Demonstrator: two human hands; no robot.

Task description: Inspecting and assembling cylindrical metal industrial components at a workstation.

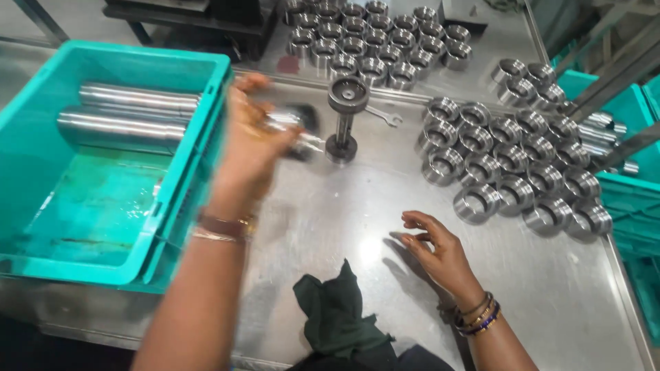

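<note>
Left hand clasps our shiny steel shaft, blurred, above the table beside the teal crate | right hand empty, fingers loosely curled | shaft looks heavy, rigid, oily-slick; we'd grip mid-length.

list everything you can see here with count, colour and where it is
crate: one, teal, left on the table
shafts: at least two, silver, inside the crate
metal rings: dozens, silver, right and rear of the table
upright gauge tool: one, dark steel, centre
spanner: one, silver, beside the tool
cloth: one, dark green, near edge
table: one, steel
left hand: holds a blurred shiny metal part
right hand: empty, over the table
</note>
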